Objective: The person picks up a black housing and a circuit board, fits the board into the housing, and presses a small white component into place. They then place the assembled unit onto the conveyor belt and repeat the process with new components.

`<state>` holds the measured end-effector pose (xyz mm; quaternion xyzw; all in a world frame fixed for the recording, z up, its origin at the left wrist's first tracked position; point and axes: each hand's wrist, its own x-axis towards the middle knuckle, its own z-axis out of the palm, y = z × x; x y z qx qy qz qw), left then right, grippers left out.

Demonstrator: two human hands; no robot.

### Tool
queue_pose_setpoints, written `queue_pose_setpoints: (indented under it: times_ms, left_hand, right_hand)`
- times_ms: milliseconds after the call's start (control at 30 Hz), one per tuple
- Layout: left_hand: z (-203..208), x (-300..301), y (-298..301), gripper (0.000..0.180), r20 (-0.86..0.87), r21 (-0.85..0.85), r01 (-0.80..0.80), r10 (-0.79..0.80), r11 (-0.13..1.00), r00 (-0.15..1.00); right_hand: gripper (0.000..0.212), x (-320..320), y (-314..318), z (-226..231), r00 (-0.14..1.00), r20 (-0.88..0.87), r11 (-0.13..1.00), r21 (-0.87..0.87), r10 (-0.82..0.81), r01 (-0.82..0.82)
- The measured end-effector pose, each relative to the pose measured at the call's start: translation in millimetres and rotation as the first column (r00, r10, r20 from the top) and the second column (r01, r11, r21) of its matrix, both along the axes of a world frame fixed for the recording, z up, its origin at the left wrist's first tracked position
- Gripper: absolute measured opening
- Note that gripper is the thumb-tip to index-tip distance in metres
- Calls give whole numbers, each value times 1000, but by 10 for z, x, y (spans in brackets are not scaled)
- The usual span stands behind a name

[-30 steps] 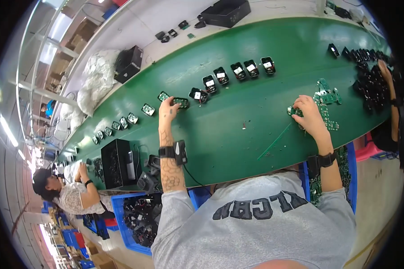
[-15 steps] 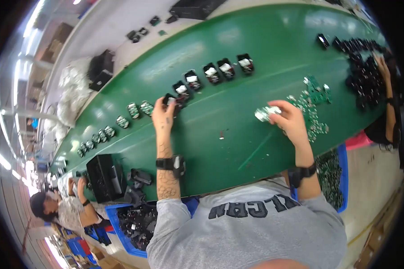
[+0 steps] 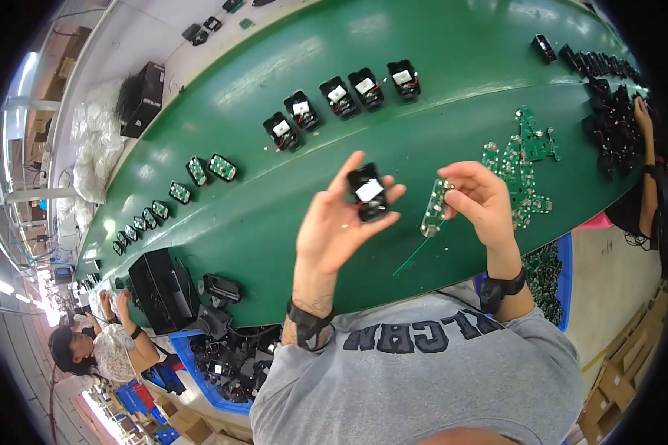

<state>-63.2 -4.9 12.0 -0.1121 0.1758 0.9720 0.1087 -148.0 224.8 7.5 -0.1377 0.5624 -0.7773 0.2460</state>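
My left hand is turned palm up over the green table, its fingers around a small black plastic housing with a white rectangular piece inside. To the right of it, my right hand pinches a narrow green circuit board between thumb and fingers. The board hangs tilted, apart from the housing. Beyond my hands stand several similar black housings with white pieces in them. A loose pile of green circuit boards lies to the right of my right hand.
Housings with green boards in them form a row at the left. A black box stands at the table's near left edge. Blue crates flank me below. At the far right another person's hand touches a heap of black housings.
My left hand has lifted a black housing out of the row and brought it nearer, to the right. The circuit board in my right hand has turned more upright.
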Motion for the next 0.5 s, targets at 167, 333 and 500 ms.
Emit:
queue_pose_setpoints:
  times_ms: [167, 333, 500]
  left_hand:
    - [49, 21, 267, 55, 21, -300, -43, 52, 953, 998]
    - [35, 131, 249, 53, 44, -424, -41, 66, 905, 997]
    - [-17, 223, 247, 55, 0, -534, -83, 98, 842, 995]
  right_hand:
    - [20, 262, -14, -10, 988, -150, 998, -41, -49, 43]
    - [22, 340, -178, -16, 922, -383, 998, 59, 52, -32]
    - [22, 380, -309, -35, 847, -524, 991, 130, 96, -32]
